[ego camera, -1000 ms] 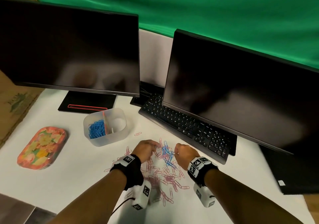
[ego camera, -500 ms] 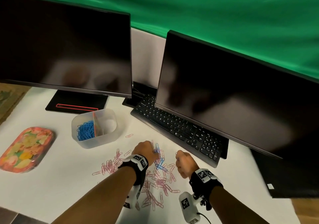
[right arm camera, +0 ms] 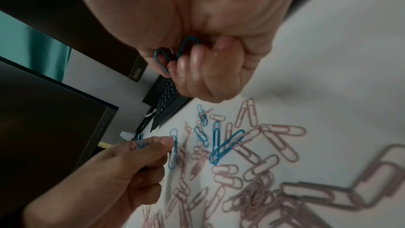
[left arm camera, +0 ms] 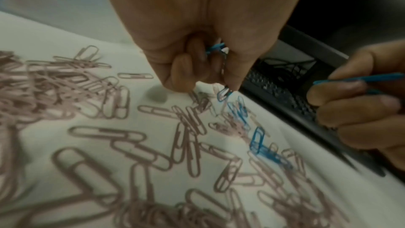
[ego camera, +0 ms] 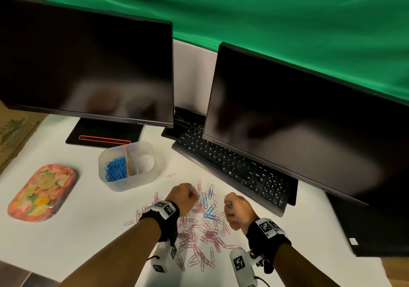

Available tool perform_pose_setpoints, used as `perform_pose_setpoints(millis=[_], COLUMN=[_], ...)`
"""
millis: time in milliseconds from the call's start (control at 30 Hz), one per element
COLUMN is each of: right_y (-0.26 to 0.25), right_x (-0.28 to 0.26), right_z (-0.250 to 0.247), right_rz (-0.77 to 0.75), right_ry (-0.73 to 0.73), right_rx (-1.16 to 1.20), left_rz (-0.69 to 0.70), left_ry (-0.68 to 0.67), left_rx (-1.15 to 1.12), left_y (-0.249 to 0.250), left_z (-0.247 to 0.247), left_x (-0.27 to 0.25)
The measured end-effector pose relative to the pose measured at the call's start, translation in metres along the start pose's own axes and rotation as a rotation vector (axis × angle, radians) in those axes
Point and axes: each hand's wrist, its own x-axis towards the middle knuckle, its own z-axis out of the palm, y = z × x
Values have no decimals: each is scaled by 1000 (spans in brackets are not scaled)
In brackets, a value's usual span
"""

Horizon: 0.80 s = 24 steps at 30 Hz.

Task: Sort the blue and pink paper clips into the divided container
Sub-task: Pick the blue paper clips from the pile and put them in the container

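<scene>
Dim, even indoor light, soft shadows beneath the hands, wrist views blurred and murky, wide-angle bending at edges

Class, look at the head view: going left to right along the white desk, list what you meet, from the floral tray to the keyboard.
Floral tray → divided container → left hand → right hand → keyboard.

We are at an office desk (ego camera: 66,231): two dark monitors (ego camera: 88,65) stand behind a black keyboard (ego camera: 232,169), with a green backdrop (ego camera: 265,10) hung behind the monitors.
</scene>
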Motion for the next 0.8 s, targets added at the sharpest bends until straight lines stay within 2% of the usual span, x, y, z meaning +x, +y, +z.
perform_pose_setpoints(millis=[100, 200, 333, 433, 500, 600, 733, 800], right_y=[-9, -29, -65, -94, -110, -125, -124, -119], right_x=[-3, -5, -7, -10, -11, -10, -1, 3], right_z=[13, 43, 103, 152, 184, 214, 221, 215], right_rz=[-8, -22, -61, -82, -83, -75, -97, -74], right_ry=[-30, -98, -247, -348, -402, -391, -320, -298], right_rx=[29, -1, -92, -216, -314, -381, -379, -373], left_rz=[7, -54, -77, -71, -87, -101, -37, -28], left_ry=[-29, -30, 84, 187, 263, 341, 283, 241], left_rx=[-239, -672, -1119, -1266, -1191, -867, -377, -259], left_y=[-2, -4, -14, -30, -45, -61, -83, -91], left_z=[-16, -40, -83, -119, -140, -160, -159, -155], left_x=[-13, -31, -54, -62, -66, -71, -80, -82])
